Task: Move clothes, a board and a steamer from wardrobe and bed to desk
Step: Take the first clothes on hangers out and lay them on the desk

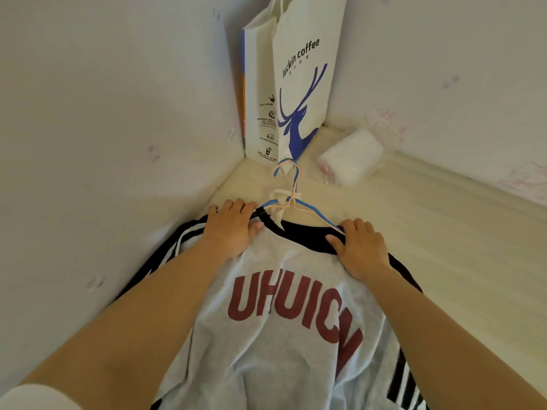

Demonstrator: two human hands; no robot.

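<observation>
1. Both hands are on a grey shirt (pixel 284 335) lying flat on a pale surface (pixel 444 232) in a wall corner, which I take to be the bed or possibly the desk; I cannot tell which.
2. The left hand (pixel 232 229) lies on the shirt's left shoulder, fingers curled over the dark collar edge, gripping it; the right hand (pixel 359 248) curls round the right shoulder where the blue hanger arm meets the cloth, thumb on the collar.
3. Progress, as a judgement: the shirt is either being picked up or being laid down, so the clothes step is under way; no board and no steamer are in view, so those parts look undone, or at least cannot be confirmed.
4. Counts: one shirt with red letters and black striped sleeves; two wire hangers (pixel 288 190), one blue and one pink, hooks overlapping beyond the collar; whether a second garment lies beneath I cannot tell.
5. Also there: one white paper bag (pixel 299 78) standing in the corner, hanger hooks just beside its base; one white wrapped roll (pixel 349 156) against the right wall, apart from the shirt.
</observation>
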